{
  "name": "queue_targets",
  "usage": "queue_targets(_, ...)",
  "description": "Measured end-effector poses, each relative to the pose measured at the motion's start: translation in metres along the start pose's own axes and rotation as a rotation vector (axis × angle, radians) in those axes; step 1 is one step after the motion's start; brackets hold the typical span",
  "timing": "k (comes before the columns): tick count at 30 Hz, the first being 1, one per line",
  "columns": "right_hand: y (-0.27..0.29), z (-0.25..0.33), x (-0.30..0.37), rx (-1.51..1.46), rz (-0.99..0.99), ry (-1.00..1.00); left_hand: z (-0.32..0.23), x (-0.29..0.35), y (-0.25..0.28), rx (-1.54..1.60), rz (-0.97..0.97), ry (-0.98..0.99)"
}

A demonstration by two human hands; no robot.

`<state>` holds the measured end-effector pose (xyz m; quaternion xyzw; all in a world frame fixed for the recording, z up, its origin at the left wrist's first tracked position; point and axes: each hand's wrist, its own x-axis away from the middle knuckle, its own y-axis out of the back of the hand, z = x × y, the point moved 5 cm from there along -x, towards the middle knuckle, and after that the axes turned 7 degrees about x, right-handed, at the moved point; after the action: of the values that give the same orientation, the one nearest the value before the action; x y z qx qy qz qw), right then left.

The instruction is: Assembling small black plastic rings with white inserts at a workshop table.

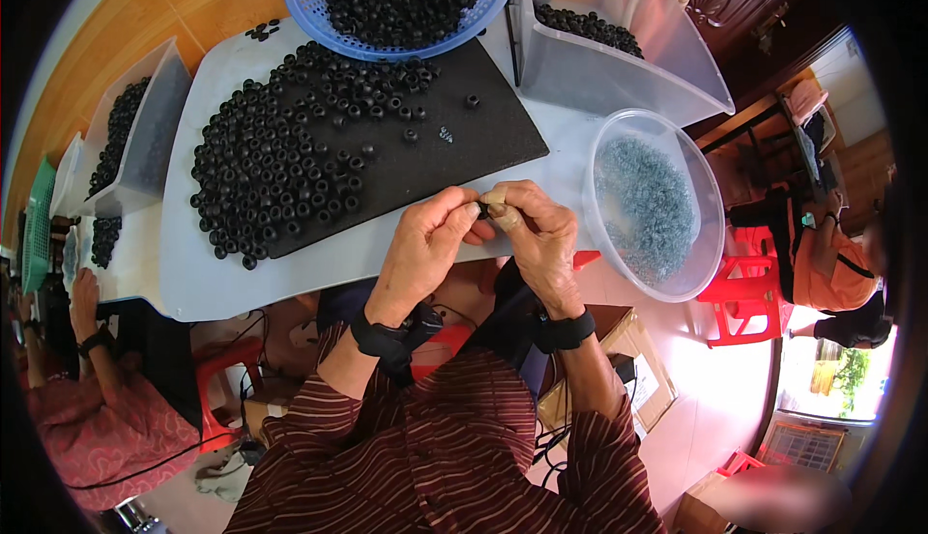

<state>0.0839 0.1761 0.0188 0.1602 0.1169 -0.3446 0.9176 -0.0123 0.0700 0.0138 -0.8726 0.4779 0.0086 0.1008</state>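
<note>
My left hand [431, 236] and my right hand [540, 241] meet just in front of the table's near edge. Pinched between their fingertips is a small black ring-shaped part [484, 210], mostly covered by the fingers. A beige wrap [497, 195] shows on one finger of the right hand. Just beyond lies a dark mat [454, 155], with a heap of black ring-shaped parts [280, 162] over its left side and the table. A few tiny bluish clear pieces [446, 135] rest on the mat. Many similar pieces [650, 207] fill a round clear tub [710, 234] to the right.
A blue perforated basket [300, 7] of black parts stands at the back. Clear bins with more black parts stand at the back right [619, 80] and left [159, 138]. At the left a co-worker's hand [84, 292] is over another table. Red stools [749, 292] stand at the right.
</note>
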Motion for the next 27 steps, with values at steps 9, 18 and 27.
queue_targets(9, -0.001, 0.002, 0.002, 0.015, 0.007, -0.068, 0.006, 0.002, 0.0, 0.222, -0.094, 0.141)
queue_targets(18, -0.011, 0.015, 0.007, 0.318, -0.081, 0.035, 0.015, 0.002, -0.005, 0.497, -0.151, 0.135)
queue_targets(27, -0.011, 0.013, 0.007, 0.364, -0.125, 0.086, 0.01, -0.007, -0.006, 0.126, -0.044, 0.061)
